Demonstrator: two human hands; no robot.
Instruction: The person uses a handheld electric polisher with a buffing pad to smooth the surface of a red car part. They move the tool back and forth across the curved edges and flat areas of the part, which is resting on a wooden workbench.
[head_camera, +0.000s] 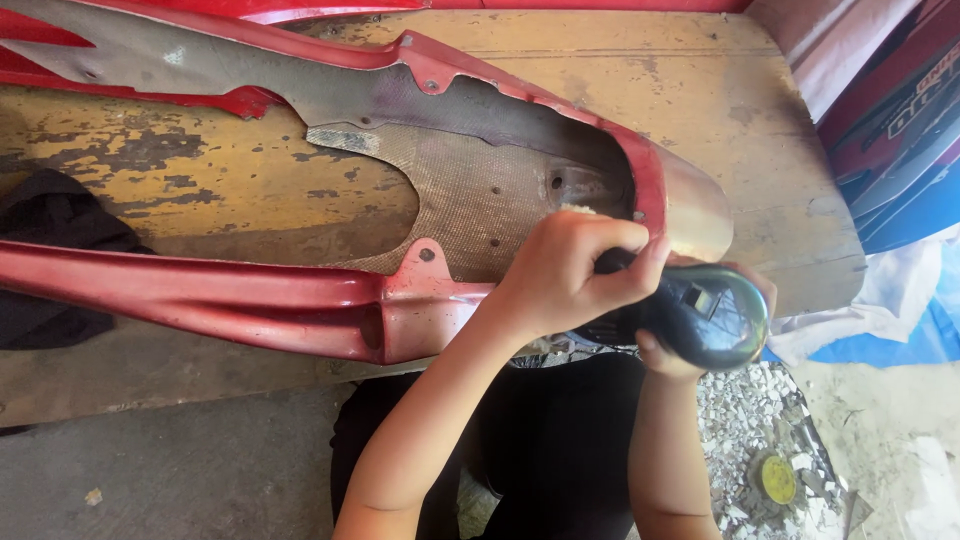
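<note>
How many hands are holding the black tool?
2. The left hand wraps over the front of the rounded black power tool, at the red motorcycle body panel. The right hand grips it from below, mostly hidden.

both forearms bare, no sleeves, no gloves; black trousers on legs below; no rings seen.

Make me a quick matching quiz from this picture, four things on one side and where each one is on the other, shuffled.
1. red fairing panel
2. black power tool
3. black cloth
4. yellow disc

A. on the gravel, lower right
B. gripped in both hands
C. lying across the wooden bench
D. at the bench's left edge

Pairs: 1-C, 2-B, 3-D, 4-A
</note>
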